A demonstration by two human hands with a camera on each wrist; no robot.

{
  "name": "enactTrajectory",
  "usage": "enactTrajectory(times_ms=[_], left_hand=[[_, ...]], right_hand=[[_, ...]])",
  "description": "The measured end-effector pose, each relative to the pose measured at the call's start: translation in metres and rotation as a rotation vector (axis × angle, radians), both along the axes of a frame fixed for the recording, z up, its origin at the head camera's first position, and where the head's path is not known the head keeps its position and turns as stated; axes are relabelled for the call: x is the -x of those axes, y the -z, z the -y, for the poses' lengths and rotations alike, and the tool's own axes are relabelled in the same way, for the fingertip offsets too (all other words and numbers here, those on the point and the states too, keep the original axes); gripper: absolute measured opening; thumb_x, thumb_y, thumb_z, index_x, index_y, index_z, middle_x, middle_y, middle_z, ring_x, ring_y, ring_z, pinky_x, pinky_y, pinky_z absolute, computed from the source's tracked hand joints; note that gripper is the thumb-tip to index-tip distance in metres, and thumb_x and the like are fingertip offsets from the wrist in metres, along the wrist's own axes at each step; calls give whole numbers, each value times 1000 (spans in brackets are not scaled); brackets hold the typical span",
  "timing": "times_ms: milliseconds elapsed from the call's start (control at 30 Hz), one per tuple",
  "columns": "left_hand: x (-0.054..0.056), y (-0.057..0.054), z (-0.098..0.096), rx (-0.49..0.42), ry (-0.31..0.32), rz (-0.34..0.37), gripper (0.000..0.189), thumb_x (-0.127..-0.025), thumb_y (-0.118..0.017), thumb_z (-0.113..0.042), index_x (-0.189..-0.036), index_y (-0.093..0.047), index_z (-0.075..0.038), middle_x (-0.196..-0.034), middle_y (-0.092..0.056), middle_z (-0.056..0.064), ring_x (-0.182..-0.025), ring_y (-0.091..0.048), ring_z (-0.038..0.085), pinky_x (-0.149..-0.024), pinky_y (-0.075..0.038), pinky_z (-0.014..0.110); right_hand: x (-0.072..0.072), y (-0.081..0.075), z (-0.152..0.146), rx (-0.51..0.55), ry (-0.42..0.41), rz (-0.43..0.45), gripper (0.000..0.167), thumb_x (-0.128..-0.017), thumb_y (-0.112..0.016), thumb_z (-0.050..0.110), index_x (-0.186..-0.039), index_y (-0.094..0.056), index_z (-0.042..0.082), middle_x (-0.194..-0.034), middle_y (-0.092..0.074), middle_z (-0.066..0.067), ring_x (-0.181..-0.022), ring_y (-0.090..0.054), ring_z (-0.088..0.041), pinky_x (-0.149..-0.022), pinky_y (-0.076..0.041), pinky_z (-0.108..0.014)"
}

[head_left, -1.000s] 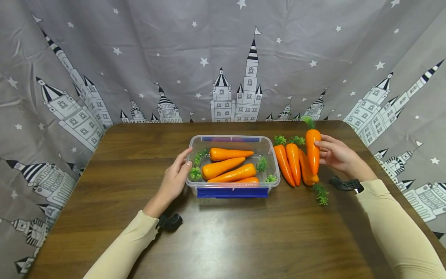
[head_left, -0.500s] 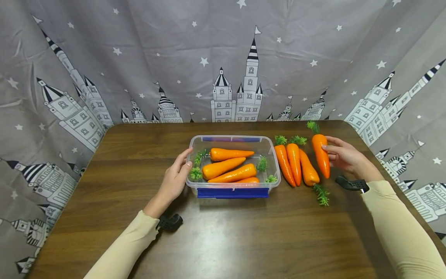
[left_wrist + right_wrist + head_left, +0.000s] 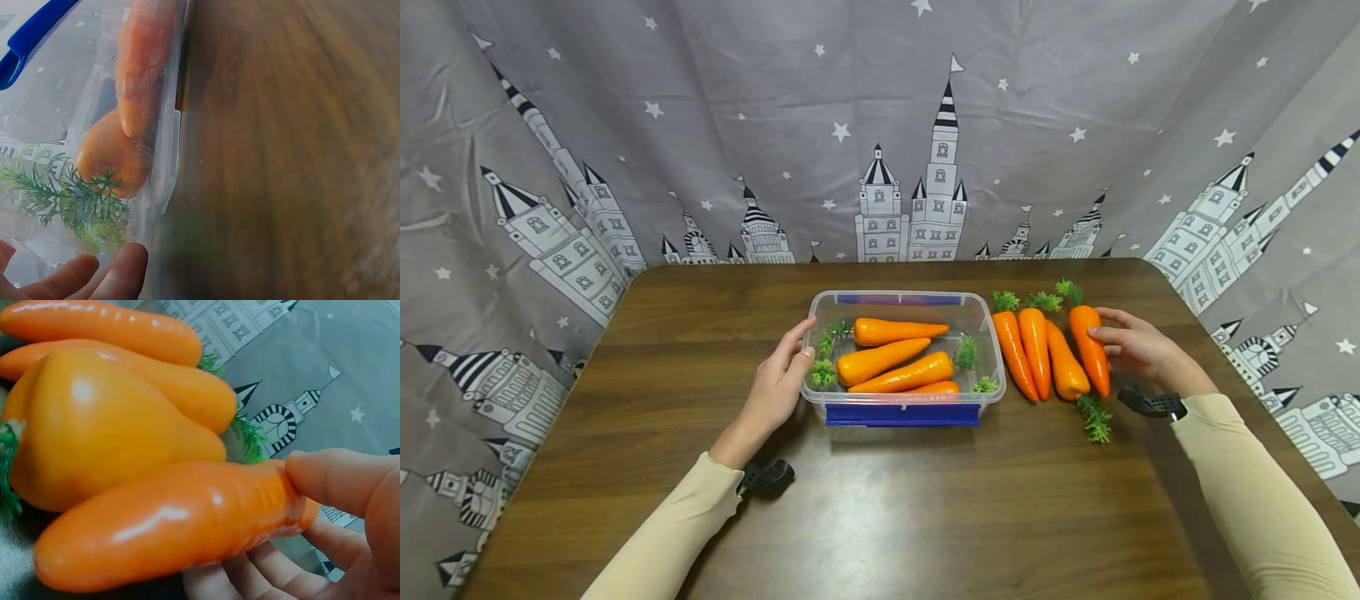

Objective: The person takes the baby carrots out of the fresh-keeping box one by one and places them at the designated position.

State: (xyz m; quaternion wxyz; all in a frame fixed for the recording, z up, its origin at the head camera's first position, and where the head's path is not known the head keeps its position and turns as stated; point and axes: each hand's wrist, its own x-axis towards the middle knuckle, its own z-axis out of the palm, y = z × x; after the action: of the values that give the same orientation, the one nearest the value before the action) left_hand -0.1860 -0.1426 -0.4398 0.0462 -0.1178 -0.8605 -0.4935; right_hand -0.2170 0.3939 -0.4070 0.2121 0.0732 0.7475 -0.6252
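My left hand (image 3: 778, 379) rests against the left end of a clear plastic food container (image 3: 902, 421) with blue latches. In the left wrist view its fingertips (image 3: 128, 265) touch the clear wall. Several carrots (image 3: 898, 331) with green tops lie inside, seen through the wall too. To the right, my right hand (image 3: 1138, 346) holds a glossy orange carrot (image 3: 1087, 350) between thumb and fingers, its tip toward me. In the right wrist view the thumb (image 3: 337, 481) presses near the thick end of this carrot (image 3: 169, 528), fingers curled under it.
Beside the container lie three more carrots, the outer one (image 3: 1013, 354), a middle one (image 3: 1034, 350) and one turned the other way (image 3: 1066, 367), its green top (image 3: 1094, 418) toward me. All are on a brown wooden table (image 3: 865, 517); a grey castle-print curtain (image 3: 737, 100) hangs behind.
My right hand first shifts right with the held carrot, uncovering the reversed carrot, then brings it down and slightly left alongside that one. My left hand stays at the container.
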Motion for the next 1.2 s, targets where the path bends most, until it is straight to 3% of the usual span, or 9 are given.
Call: enactTrajectory(times_ms=[267,467,700,900,1200], left_hand=[[0,1,0,-4,4,7,49,-109,-42,-25,-157,-39,-20,-144,-56,27,-124,-57,43,-103,-45,62],[0,1,0,-12,-1,-3,48,-108,-42,-25,-157,-40,-20,-140,-59,27,-119,-59,41,-101,-46,61],[-1,1,0,-10,1,-9,48,-109,-42,-24,-157,-40,-19,-145,-55,27,-130,-55,44,-106,-42,64],[0,2,0,-11,2,-1,49,-109,-42,-25,-157,-39,-19,-144,-57,26,-124,-57,42,-103,-44,62],[1,3,1,-7,-4,-15,48,-109,-42,-24,-157,-41,-19,-136,-61,26,-116,-58,39,-98,-46,58]], right_hand=[[0,4,4,-125,-20,-10,81,-106,-51,21,-160,4,-1,-95,-60,17,-82,-67,-3,-76,-59,-31],[0,3,7,-134,-10,1,80,-106,-53,20,-161,1,0,-97,-59,17,-86,-66,-1,-76,-59,-28],[0,4,6,-141,8,4,80,-106,-53,23,-161,-1,-3,-95,-60,22,-86,-67,0,-77,-59,-28],[-1,5,2,-101,39,2,76,-108,-49,21,-160,-1,-5,-91,-61,28,-83,-67,0,-74,-59,-27],[-3,-1,2,-96,67,10,71,-107,-49,22,-158,-8,-5,-91,-63,20,-81,-67,-3,-74,-59,-26]])
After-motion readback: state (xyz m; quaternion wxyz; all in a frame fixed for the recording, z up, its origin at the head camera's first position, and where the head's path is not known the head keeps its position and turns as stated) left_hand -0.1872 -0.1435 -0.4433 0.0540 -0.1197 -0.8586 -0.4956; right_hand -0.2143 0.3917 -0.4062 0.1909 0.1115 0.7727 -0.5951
